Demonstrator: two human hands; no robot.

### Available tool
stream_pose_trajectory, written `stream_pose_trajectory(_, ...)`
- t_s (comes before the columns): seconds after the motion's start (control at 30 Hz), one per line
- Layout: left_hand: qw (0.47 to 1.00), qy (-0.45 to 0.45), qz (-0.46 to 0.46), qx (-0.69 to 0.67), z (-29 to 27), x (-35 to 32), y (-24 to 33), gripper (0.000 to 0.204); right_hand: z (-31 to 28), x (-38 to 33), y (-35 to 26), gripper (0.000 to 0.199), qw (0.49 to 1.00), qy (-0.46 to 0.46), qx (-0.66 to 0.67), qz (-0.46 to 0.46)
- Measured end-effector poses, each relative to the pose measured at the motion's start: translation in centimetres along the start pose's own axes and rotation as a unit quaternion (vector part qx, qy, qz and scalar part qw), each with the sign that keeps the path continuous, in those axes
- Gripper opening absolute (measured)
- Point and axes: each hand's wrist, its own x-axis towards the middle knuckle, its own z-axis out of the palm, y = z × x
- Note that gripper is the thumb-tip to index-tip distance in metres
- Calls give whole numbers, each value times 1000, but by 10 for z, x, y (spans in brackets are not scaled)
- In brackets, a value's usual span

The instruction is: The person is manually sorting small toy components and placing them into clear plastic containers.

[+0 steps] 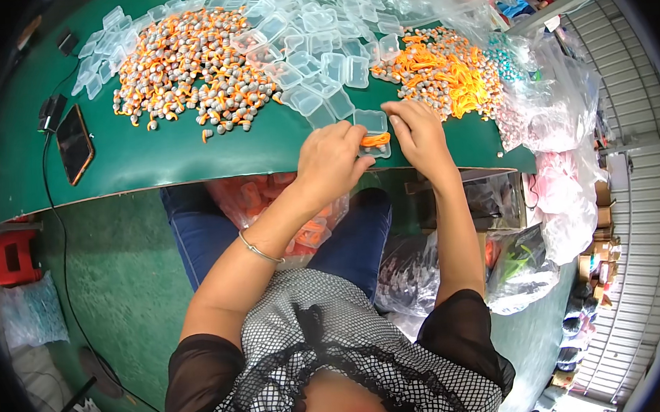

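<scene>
A small clear plastic box (pixel 371 120) lies with its lid raised at the near edge of the green table, in front of me. Inside its base is an orange cord (pixel 376 139), with a greyish piece partly visible below it. My left hand (pixel 332 156) is closed on the box's left side, its fingertips at the cord and its thumb by the near corner. Just right of the lid, my right hand (pixel 419 135) has thumb and forefinger slightly apart, with nothing visible between them. Its other fingers are partly hidden.
Grey-and-orange earplugs (pixel 183 71) form a large pile at the left. More clear boxes (pixel 313 77) are heaped in the middle. Orange cords (pixel 463 82) lie over another earplug pile at right. A phone (pixel 75 145) rests far left. A bag of filled boxes (pixel 253 200) is below the table edge.
</scene>
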Motion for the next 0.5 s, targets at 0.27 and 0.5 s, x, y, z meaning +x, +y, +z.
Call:
stream_pose_trajectory(0.27, 1000, -7, -7, 6, 0, -2, 0, 44, 7, 7, 6, 19, 997, -29, 55, 44)
stream_pose_trajectory(0.5, 998, 1, -42, -41, -3, -2, 6, 64, 0, -8, -3, 15, 995, 59, 55, -50)
